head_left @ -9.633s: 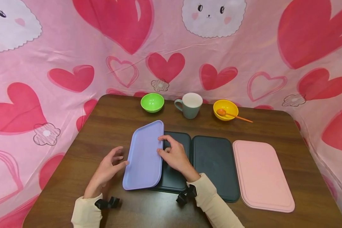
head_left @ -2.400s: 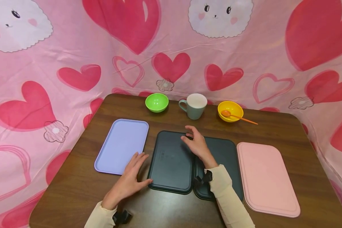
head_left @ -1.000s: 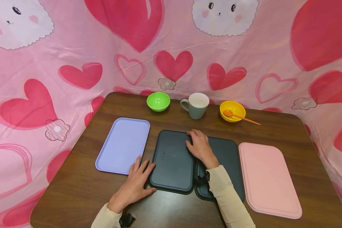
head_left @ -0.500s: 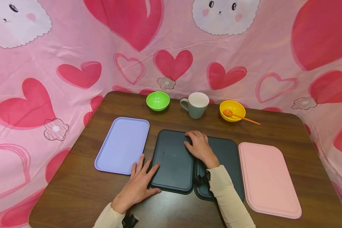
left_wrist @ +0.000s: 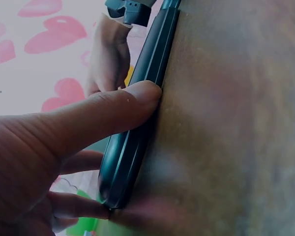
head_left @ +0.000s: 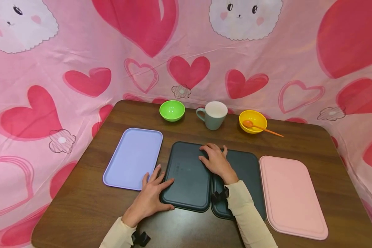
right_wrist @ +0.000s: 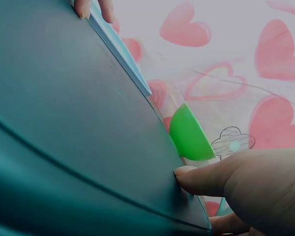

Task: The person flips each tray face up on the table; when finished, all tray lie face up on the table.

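Flat on the table lies a dark grey-green tray (head_left: pixel 189 175), apparently face down, between both hands. My left hand (head_left: pixel 150 198) is spread over its near left corner. In the left wrist view the thumb (left_wrist: pixel 142 96) presses the near rim, and fingers reach its left side. At the far right corner my right hand (head_left: pixel 217 160) pinches the rim, with the thumb (right_wrist: pixel 191 179) on top and fingers at the far edge, partly hidden. A second dark tray (head_left: pixel 245 182) lies against it, under the right wrist. To the left lies a lavender tray (head_left: pixel 134 156) near the left fingertips.
A pink tray (head_left: pixel 292 196) lies at the right. Along the back stand a green bowl (head_left: pixel 172 111), a grey-green mug (head_left: pixel 214 119) and a yellow bowl (head_left: pixel 246 129) with an orange spoon (head_left: pixel 268 131). A heart-patterned cloth (head_left: pixel 192 34) hangs behind the table.
Earlier both hands were at the lavender tray, tilted over the dark one; it now lies flat at the left. Both hands have since come to the dark tray's corners. Lately only fingers shift.
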{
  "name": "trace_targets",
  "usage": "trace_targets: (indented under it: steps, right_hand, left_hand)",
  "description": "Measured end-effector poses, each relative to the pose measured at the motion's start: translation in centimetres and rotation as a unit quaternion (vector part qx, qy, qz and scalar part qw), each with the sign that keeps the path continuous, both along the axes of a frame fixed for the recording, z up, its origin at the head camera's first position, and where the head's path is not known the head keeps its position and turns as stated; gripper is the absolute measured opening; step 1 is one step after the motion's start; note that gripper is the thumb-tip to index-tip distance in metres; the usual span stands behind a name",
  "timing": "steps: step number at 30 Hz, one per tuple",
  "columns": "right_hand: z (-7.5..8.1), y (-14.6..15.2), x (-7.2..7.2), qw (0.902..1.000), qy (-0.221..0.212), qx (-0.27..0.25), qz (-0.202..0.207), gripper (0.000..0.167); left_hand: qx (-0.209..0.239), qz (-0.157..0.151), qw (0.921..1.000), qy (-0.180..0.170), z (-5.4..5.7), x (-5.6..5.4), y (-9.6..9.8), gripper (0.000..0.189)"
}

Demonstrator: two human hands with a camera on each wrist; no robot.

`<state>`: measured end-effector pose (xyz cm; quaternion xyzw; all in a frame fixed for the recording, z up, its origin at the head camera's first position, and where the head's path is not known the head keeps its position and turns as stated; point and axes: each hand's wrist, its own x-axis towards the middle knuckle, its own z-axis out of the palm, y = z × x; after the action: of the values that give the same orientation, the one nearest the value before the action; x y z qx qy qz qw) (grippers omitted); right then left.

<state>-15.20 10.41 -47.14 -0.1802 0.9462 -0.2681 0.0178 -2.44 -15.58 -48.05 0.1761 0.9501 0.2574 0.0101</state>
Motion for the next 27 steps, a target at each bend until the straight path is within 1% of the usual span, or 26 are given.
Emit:
trace_targets:
  steps: [5,14,20,27]
  right_hand:
    - [-0.2,-0.1,-0.1,1.0000,0.004,-0.004,-0.003,0.032]
    - [-0.1,-0.1,-0.4,0.9997,-0.007,-0.021,-0.006,0.032]
    - [-0.2,0.1,-0.5,0.9991,-0.010,-0.040,-0.008,0.032]
    - [0.0,0.3,-0.5,0.9968,-0.027,-0.075,-0.013,0.034]
  left_hand:
    - [0.027,0.008,0.9996,-0.002,-0.1,-0.1,0.0,0.084]
    - [0.086,0.008,0.9961,0.017,-0.1,-0.2,-0.2,0.081]
    - [0.117,0.011,0.9929,0.020,0.3,-0.1,-0.4,0.083]
    - [0.146,0.013,0.9888,0.029,1.1,-0.2,-0.8,0.081]
